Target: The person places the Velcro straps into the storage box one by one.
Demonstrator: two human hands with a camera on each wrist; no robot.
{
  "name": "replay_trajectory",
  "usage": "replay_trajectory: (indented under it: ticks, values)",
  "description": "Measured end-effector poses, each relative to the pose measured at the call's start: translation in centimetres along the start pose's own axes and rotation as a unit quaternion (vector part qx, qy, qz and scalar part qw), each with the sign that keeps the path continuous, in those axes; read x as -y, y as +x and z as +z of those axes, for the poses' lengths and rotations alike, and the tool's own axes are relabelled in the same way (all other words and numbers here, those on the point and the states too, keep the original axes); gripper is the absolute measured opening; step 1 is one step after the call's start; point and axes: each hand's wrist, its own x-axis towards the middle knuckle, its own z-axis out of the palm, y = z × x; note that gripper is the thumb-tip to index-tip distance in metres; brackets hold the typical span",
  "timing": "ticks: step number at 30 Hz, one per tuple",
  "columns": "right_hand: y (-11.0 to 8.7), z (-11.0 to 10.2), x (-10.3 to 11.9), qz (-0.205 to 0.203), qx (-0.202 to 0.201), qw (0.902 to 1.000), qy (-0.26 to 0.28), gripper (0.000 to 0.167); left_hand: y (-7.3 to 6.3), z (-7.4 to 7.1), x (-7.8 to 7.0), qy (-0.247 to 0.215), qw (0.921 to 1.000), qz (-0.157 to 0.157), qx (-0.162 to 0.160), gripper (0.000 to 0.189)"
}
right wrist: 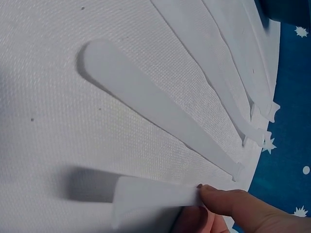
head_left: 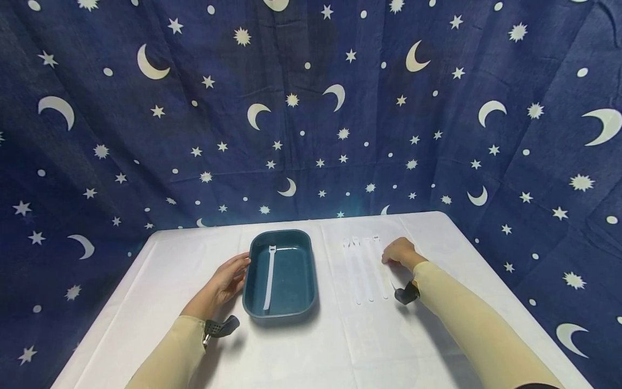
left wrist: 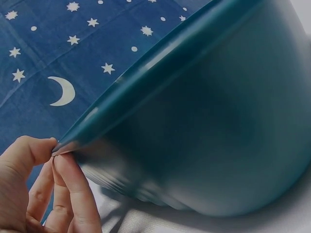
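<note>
A dark teal plastic tub [head_left: 279, 315] stands on the white-covered table, with one white cable strap [head_left: 269, 278] lying lengthwise inside it. My left hand [head_left: 227, 279] is at the tub's left side. The left wrist view shows the thumb and fingers pinching the rim [left wrist: 112, 92]. To the right, my right hand [head_left: 400, 252] pinches one end of another white strap [right wrist: 150, 195], whose free end stands off the cloth above its shadow. Beside it, three more white straps [right wrist: 160, 114] lie roughly side by side on the table, their slotted heads toward the far edge.
A white cloth [head_left: 320, 351] covers the table. Behind it and along the right side hangs a dark blue curtain [head_left: 311, 135] with moons and stars. Black wrist devices [head_left: 407, 293] sit on both wrists, close over the cloth.
</note>
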Motion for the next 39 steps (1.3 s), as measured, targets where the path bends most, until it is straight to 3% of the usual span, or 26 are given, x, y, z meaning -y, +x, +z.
replay_trajectory:
  ticks: [15, 31, 39]
  values:
    - [-0.8, -0.6, 0.6, 0.026, 0.029, 0.999, 0.02, 0.026, 0.1, 0.0, 0.0, 0.004, 1.0, -0.005, -0.001, 0.06]
    - [0.2, -0.4, 0.3, 0.039, 0.041, 0.9973, 0.046, 0.024, 0.1, 0.1, -0.1, -0.003, 1.0, -0.007, -0.002, 0.056]
    - [0.1, -0.6, 0.4, 0.046, 0.041, 0.9979, 0.021, 0.028, 0.1, 0.0, -0.1, -0.007, 0.9999, -0.013, 0.004, 0.057]
